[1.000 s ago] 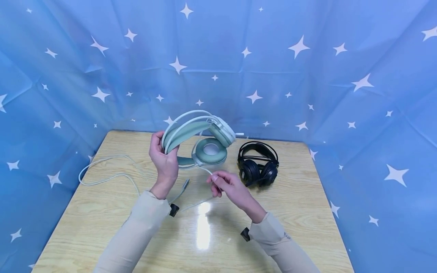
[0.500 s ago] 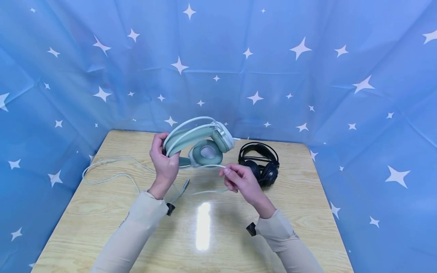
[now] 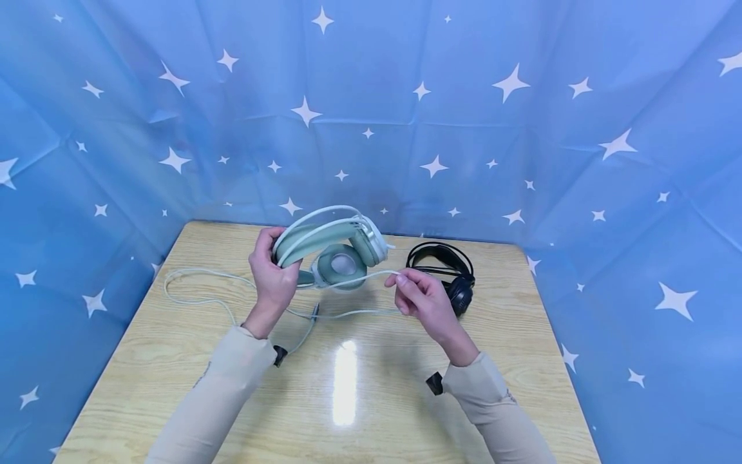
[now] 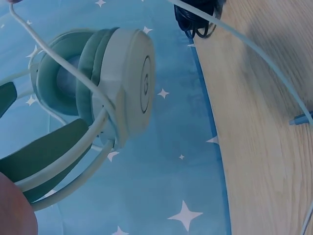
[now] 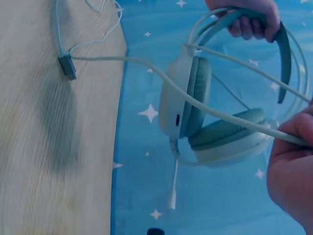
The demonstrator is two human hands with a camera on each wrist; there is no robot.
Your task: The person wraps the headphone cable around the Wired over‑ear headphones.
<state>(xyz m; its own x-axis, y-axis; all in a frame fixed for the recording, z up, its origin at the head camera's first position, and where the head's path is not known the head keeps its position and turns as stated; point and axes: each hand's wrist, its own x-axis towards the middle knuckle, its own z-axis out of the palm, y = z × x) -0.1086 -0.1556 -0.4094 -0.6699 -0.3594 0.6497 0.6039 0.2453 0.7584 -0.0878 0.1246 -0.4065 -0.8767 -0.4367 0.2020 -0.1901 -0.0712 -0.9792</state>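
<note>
A mint-green and white headset (image 3: 371, 241) is held up over the table by my left hand (image 3: 272, 274), its fingers wrapped around the headband. The two ear cups hang to the right, cushions showing. In the right wrist view a short white microphone boom (image 5: 172, 196) sticks out below one cup. My right hand (image 3: 428, 303) pinches the headset's pale cable (image 3: 377, 275) between thumb and fingers, drawing a stretch of it out to the right. The cable loops back leftward beneath the headset. Its USB plug (image 5: 67, 66) lies on the wood.
Black headphones (image 3: 461, 295) stand at the back right of the wooden table (image 3: 498, 386), partly covered by my right hand. A loose loop of the pale cable lies at the back left. A blue curtain (image 3: 371, 77) with white stars encloses the back and sides.
My right hand has moved right along with the cable, now overlapping the black headphones. The loop at left has pulled inward. The headset has lowered a little and shifted slightly left.
</note>
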